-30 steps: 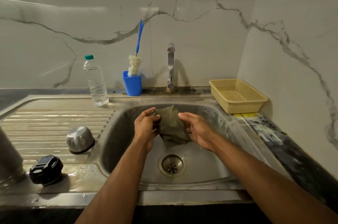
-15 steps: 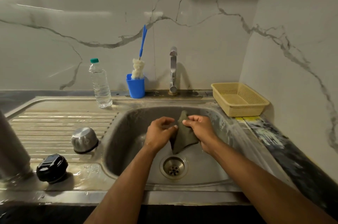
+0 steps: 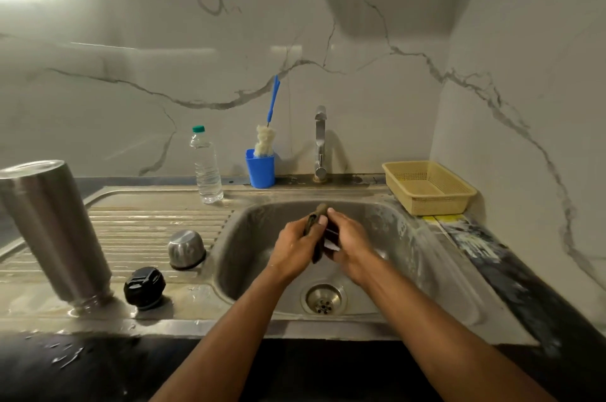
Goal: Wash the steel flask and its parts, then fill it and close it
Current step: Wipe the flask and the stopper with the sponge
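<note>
my left hand (image 3: 296,242) and right hand (image 3: 349,242) both grip a folded dark cloth (image 3: 317,214) above the sink (image 3: 387,221); the flask (image 3: 55,231) stands upside down on the drainboard (image 3: 147,221).

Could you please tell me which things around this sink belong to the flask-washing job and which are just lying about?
Job: inverted steel flask; black screw stopper; steel cup lid; dark green scrub cloth, held by both hands; steel tap; steel sink.

Lying about: clear plastic water bottle; yellow plastic basket; blue cup with bottle brush.
</note>
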